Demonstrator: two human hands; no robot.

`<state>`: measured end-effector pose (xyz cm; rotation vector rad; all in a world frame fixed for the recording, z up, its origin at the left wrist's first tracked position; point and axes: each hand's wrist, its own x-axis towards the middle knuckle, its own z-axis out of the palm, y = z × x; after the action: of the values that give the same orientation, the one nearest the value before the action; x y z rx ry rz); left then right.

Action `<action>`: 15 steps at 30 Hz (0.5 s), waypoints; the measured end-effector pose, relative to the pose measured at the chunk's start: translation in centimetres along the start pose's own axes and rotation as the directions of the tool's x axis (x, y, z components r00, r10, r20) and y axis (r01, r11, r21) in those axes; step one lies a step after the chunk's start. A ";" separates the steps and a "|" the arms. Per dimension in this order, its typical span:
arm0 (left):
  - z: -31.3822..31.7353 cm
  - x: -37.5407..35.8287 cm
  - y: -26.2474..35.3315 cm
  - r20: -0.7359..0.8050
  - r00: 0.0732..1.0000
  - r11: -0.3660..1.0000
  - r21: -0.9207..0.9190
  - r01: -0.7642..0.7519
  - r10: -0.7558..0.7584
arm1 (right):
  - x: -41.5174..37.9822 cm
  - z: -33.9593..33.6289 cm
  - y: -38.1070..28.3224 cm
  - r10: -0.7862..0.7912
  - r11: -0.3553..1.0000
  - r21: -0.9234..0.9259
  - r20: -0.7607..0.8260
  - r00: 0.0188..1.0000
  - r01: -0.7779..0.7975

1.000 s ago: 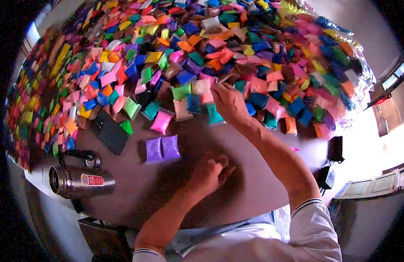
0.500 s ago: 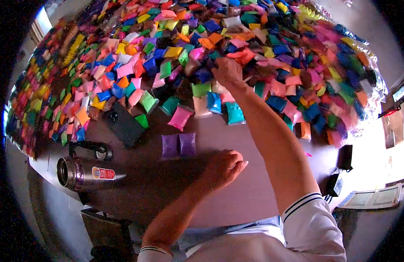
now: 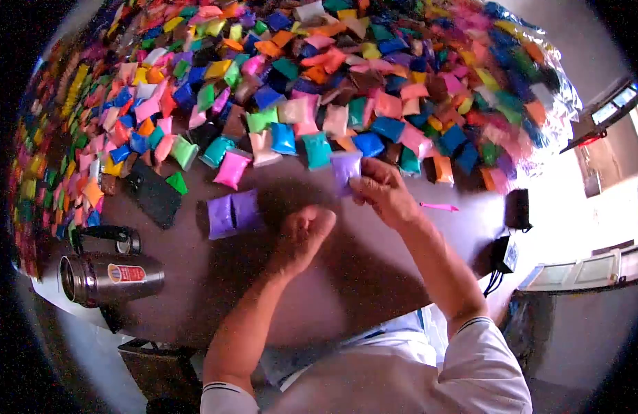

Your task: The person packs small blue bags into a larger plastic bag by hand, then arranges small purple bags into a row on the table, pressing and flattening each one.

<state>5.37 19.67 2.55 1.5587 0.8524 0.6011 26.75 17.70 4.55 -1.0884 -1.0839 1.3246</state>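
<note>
My right hand [image 3: 388, 194] pinches a small light purple packet [image 3: 345, 174] by its lower right edge, holding it up over the table. My left hand [image 3: 308, 231] is curled into a fist above the table, to the left of the right hand; the inside of the fist is hidden. Two darker purple packets [image 3: 233, 212] lie side by side on the table left of that fist. Just beyond my hands, a pink packet [image 3: 232, 169], a teal packet [image 3: 316, 150] and a blue packet [image 3: 368, 144] lie at the near edge of a large heap.
A big heap of colourful packets [image 3: 263, 76] covers the far part of the table [image 3: 374, 290]. At the left lie a steel flask [image 3: 112, 278], its black handled lid [image 3: 105, 238] and a dark flat object [image 3: 152, 193]. A pink pen-like stick [image 3: 439, 206] lies at the right.
My right hand has come back from the heap toward me, now with a light purple packet in it. The left fist has turned and shifted; the whole view has swung to the right.
</note>
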 end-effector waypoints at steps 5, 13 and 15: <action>1.1 -0.8 2.4 -0.065 0.988 0.963 0.242 -0.118 0.137 | -4.1 0.8 1.9 0.081 0.996 0.036 -0.013 0.997 -0.081; 1.1 -0.4 2.2 0.017 0.977 0.898 0.390 -0.204 0.214 | -2.9 1.5 2.7 0.003 1.000 0.016 -0.002 1.000 -0.003; 0.9 -0.3 1.5 0.065 0.990 0.930 0.339 -0.143 0.128 | -2.7 1.2 2.8 0.021 1.000 -0.006 0.014 1.000 -0.021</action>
<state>6.16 18.79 3.89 1.9536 0.8541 0.5352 25.12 14.85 2.08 -1.0986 -1.0902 1.3486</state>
